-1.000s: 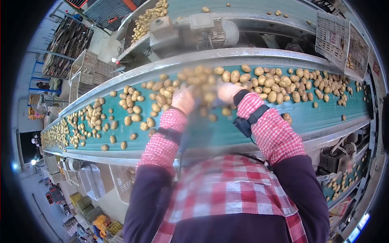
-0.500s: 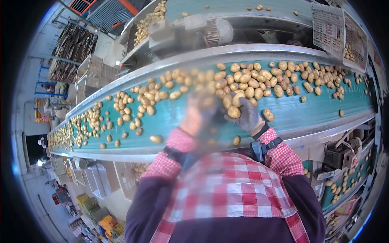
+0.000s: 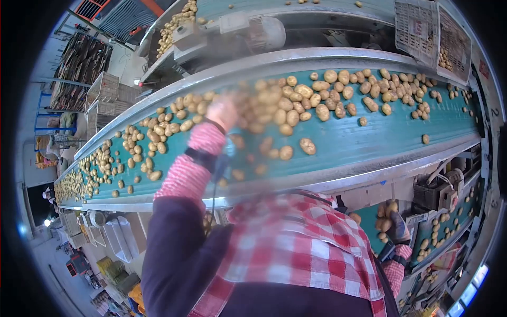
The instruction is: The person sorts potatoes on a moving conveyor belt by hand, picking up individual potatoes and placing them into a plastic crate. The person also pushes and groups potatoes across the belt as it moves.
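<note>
Potatoes (image 3: 322,112) lie in a thick band along the green conveyor belt (image 3: 354,137) before me. My left hand (image 3: 226,112) reaches over the belt among the potatoes at its far side. Motion blur and a smear on the view hide its fingers. Down at the lower right, my gloved right hand (image 3: 400,228) is beyond the near rail, over a lower green belt (image 3: 373,238). Its fingers look stretched out, with several potatoes (image 3: 385,225) close against or just beside them. Whether these potatoes still touch the glove is hard to see.
A metal rail (image 3: 338,185) edges the belt on my side. Behind the belt stand a motor (image 3: 264,34) and plastic crates (image 3: 417,26). Machinery (image 3: 434,193) sits at the right beside the lower belt. More crates (image 3: 100,100) stand at the left.
My right hand has gone from the upper belt, where it held a potato, down to the lower belt at the right. My left hand has moved left and farther across the belt.
</note>
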The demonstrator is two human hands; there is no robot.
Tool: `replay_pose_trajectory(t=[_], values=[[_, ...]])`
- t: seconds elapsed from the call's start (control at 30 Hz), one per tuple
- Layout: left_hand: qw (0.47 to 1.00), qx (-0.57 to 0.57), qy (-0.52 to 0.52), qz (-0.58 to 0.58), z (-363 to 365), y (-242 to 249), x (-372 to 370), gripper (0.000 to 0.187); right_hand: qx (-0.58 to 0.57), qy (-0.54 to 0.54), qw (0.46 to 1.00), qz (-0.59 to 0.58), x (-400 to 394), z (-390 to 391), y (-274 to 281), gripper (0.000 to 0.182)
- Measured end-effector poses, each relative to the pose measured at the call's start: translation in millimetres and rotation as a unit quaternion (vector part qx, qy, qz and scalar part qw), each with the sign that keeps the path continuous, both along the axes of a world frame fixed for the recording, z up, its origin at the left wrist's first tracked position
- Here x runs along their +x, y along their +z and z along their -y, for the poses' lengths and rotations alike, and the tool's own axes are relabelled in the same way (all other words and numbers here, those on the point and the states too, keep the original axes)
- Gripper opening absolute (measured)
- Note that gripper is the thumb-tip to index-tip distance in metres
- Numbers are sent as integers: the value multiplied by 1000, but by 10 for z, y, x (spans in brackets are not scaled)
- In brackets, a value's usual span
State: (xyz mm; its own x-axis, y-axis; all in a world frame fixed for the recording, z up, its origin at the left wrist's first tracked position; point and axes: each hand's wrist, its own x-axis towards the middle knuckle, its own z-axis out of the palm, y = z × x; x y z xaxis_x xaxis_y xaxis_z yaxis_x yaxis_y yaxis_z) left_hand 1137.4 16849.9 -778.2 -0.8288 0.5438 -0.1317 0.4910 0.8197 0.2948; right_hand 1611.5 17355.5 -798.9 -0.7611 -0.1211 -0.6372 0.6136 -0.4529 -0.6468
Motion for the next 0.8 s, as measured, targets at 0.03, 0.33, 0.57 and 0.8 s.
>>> replay_pose_trajectory(t=[0.03, 0.33, 0.57, 0.8], values=[[998, -69, 3, -1, 176, -112, -258, 77, 188, 6, 973, 131, 197, -196, -4, 68], [980, -131, 149, 32, 180, -684, -256, 71, 499, -68, 860, -86, -2121, 214, -51, 39], [970, 92, 223, -35, 162, -474, 706, 68, 571, 192, 639, -478, -4309, 1574, -178, 43], [600, 678, 310, 292, 131, -89, 1609, 65, 469, 480, 720, -177, -4858, 1596, 448, 46]])
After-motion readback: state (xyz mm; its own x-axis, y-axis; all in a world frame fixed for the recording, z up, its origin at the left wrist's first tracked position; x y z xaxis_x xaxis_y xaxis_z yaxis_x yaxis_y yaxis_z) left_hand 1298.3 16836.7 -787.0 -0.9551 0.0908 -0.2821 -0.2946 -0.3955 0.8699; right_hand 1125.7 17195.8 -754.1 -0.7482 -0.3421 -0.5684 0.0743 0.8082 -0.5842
